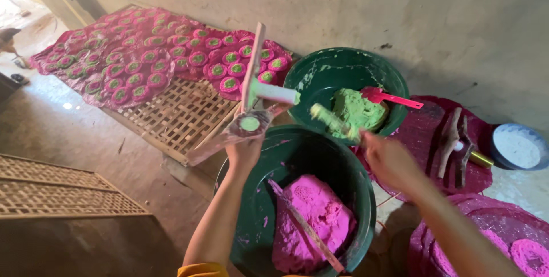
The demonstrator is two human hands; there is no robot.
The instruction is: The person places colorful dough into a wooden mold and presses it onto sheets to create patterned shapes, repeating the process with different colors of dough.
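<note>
The left hand (245,150) grips a clear sheet (243,125) bearing a green disc (250,123), above the near bowl (349,168). The right hand (389,160) is closed on a green-coated stick (334,121) over the far bowl (320,74).

i'm looking down at what seems a small home food workshop set up on the ground. the bare concrete floor (80,134) meets a rough plaster wall (400,8). woven bamboo racks (177,114) lie flat, one covered with rows of pink and green cakes (143,54) on plastic. green basins (343,65) hold pink dough (311,220) and green dough (354,111).
</note>
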